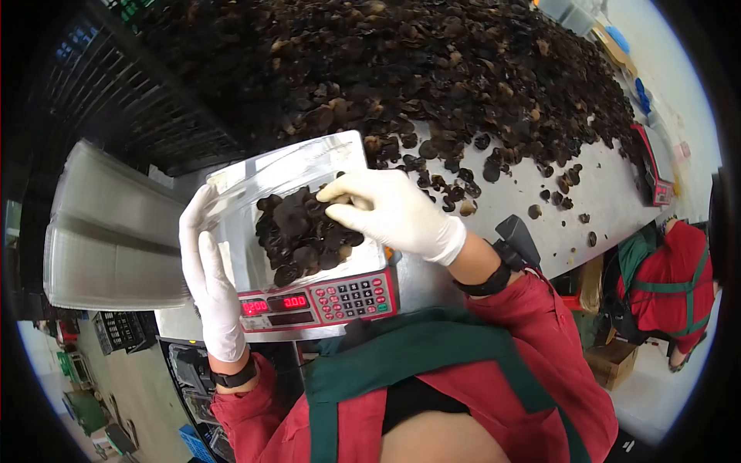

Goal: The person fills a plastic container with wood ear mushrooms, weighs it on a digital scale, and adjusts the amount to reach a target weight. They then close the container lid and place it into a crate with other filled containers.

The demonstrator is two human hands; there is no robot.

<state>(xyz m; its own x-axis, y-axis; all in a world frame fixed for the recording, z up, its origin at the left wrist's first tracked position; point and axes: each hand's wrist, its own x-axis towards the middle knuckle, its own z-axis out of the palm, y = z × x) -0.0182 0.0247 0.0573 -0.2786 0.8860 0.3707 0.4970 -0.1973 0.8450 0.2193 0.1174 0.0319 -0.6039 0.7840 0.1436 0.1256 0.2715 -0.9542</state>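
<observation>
A clear plastic container stands on the weighing scale, its red digits lit. Dark wood ear mushrooms are heaped in it. My left hand, in a white glove, grips the container's left side, fingers along the edge and thumb nearer me. My right hand, also gloved in white, reaches over from the right. Its thumb and index finger are bent together at the heap's upper right, touching the mushrooms; the other fingers are curled. The exact piece between the fingertips is partly hidden.
A large mass of wood ears covers the metal table beyond the scale, with loose pieces to the right. Stacked clear containers stand left, by a black crate. Another scale and a person in red are at right.
</observation>
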